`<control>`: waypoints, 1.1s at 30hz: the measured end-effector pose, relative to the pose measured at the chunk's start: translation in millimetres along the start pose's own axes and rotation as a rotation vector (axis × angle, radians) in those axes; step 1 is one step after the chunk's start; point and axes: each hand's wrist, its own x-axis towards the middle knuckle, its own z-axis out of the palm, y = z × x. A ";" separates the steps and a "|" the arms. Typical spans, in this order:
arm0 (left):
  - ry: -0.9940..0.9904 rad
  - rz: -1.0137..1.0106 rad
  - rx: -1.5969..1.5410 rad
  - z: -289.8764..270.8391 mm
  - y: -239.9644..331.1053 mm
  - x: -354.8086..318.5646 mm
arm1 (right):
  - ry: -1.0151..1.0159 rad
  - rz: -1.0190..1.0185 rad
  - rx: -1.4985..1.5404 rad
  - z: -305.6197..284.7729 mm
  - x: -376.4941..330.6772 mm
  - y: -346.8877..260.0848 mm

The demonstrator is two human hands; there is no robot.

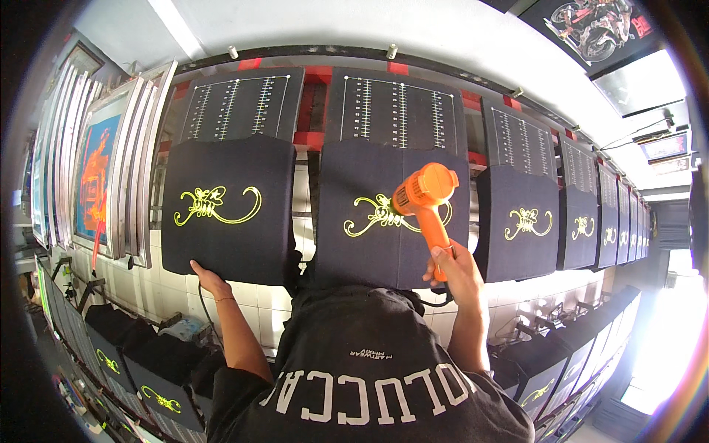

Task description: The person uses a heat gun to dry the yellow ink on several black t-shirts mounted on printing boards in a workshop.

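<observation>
My right hand [459, 272] is closed round the handle of an orange hair dryer [426, 193]. The dryer's nozzle points left and down, just above the yellow-green scroll print [367, 214] on a black cloth panel [354, 258] in front of me, and it hides part of that print. My left hand [211, 282] is at the lower edge of the neighbouring black cloth panel [225, 251], one fingertip touching it. A thin black cord [205, 310] runs down from that hand and appears gripped in it, though most of its fingers are hidden.
Black boards [396, 111] with white ruler marks form a long row toward the right, cloth with the same print over them. Framed screens [111, 170] stand packed at the left. More printed panels [159, 384] lie behind me on both sides. A black rail [317, 51] runs along the back.
</observation>
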 end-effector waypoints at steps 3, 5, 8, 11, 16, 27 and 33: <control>0.016 -0.003 0.041 -6.5 0.5 6.5 | -0.033 0.003 0.004 4.2 6.1 -5.9; 0.017 -0.006 0.065 -1.4 2.2 1.6 | -0.039 0.011 -0.023 6.5 10.2 -5.5; 0.027 -0.022 0.131 -1.9 6.6 -1.6 | -0.065 0.056 -0.001 -0.4 13.4 -13.8; 0.067 -0.011 0.197 -6.2 6.0 2.8 | -0.056 0.006 -0.046 7.0 13.1 -10.5; 0.058 -0.022 0.208 -5.8 8.1 3.2 | -0.131 0.005 0.017 4.9 23.2 -14.9; 0.049 -0.046 0.077 -1.7 7.4 -5.3 | -0.081 0.029 0.000 45.7 12.4 -24.1; -0.001 -0.036 0.073 -4.4 3.5 -2.8 | -0.081 -0.001 -0.021 73.0 12.2 -19.7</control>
